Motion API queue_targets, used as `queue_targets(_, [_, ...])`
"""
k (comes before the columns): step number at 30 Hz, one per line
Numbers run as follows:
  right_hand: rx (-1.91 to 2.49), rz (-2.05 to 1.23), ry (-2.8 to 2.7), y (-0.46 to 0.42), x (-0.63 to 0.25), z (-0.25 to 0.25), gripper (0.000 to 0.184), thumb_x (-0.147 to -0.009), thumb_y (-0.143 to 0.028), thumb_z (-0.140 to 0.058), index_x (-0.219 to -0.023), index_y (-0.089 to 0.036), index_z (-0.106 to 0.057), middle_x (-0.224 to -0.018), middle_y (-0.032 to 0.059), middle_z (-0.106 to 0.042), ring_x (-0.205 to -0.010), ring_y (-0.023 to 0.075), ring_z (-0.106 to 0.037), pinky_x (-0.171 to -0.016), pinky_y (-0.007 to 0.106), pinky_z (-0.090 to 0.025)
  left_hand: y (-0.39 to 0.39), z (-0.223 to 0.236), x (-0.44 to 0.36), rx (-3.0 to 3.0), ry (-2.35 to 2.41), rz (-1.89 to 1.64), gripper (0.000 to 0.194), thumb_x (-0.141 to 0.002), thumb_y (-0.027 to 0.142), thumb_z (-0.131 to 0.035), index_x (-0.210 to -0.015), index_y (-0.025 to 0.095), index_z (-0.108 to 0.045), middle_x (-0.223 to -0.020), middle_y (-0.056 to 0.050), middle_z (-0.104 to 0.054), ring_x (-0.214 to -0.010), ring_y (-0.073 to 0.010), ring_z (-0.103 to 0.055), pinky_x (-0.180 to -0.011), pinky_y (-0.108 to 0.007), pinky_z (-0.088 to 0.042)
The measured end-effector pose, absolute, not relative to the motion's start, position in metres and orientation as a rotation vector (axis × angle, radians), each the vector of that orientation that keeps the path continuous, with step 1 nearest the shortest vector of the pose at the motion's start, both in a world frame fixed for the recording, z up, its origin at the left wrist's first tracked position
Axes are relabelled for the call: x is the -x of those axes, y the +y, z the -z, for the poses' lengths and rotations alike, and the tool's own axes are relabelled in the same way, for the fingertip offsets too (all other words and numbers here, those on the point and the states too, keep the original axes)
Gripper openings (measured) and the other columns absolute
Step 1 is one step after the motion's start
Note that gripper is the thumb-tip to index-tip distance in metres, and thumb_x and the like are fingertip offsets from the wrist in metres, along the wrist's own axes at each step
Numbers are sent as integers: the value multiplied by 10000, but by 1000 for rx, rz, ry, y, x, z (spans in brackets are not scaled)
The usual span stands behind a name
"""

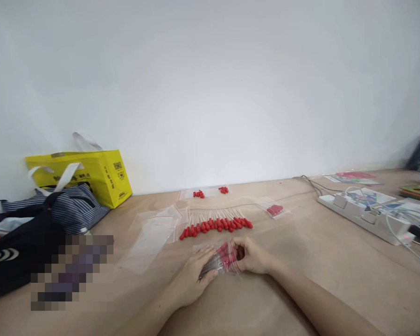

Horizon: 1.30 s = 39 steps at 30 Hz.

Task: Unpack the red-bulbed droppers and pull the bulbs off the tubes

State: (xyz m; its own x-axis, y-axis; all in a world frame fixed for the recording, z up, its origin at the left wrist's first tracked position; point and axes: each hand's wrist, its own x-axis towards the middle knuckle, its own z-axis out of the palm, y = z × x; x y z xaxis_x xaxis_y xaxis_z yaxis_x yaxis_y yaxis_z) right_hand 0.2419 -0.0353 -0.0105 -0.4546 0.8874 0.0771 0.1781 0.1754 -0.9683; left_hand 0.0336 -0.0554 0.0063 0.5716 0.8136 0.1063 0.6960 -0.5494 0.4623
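Observation:
A clear zip bag (pixel 227 256) holding several red-tipped sticks lies between my two hands, low over the table. My left hand (pixel 198 273) wraps round its left end, thumb and fingers on the plastic. At the bag's right end, beside the red seal line, my right hand (pixel 250 255) pinches the edge with curled fingers. Just beyond stretches a row of loose red-tipped sticks (pixel 217 225), pale stems pointing away and red heads toward me. To their left, flat clear zip bags (pixel 152 235) overlap on the table.
Farther back sit a small bag of red-tipped sticks (pixel 275 210) and two red clusters (pixel 199 193) on plastic. A white power strip (pixel 367 219) with cables is at right. A yellow bag (pixel 108 182), a striped bag (pixel 79 210) and a black bag (pixel 24 254) stand at left.

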Motion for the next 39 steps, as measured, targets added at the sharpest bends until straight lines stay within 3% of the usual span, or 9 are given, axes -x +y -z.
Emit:
queue_targets(16, [1155, -1244, -1862, -22, -283, 12, 227, -510, -182, -687, -621, -160, -490, -541, -68, -498, -474, 55, -419, -443, 166, -312, -54, -8, -29, -2398, 1208, -453, 444, -796, 357, -478, -1227, 256, -442, -1303, -45, -434, -1217, -210, -363, -1026, -445, -261])
queue_targets(22, [1117, -1186, -1948, -21, -302, 7, 319, -505, -171, -701, -782, -175, -541, -753, -34, -554, -620, 77, -477, -541, 181, -377, -55, -11, -28, -2419, 1217, -430, 446, -796, 363, -475, -1228, 259, -441, -1304, -44, -434, -1212, -218, -369, -1025, -453, -253])
queue_targets(32, [1193, -1385, -1677, -21, -325, 0, 283, -468, -273, -728, -656, -154, -554, -562, -29, -590, -492, 96, -519, -482, 222, -397, -52, -6, -24, -2378, 1230, -438, 466, -789, 415, -477, -1227, 261, -445, -1318, -47, -415, -1220, -227, -356, -1016, -446, -275])
queue_targets(39, [1316, -1009, -1315, -7, -366, 0, 234, -494, -307, -695, -587, -169, -530, -572, -7, -595, -505, 108, -529, -493, 237, -412, -52, -6, -23, -2373, 1223, -479, 446, -785, 401, -485, -1212, 274, -460, -1304, -37, -436, -1207, -232, -375, -1000, -446, -298])
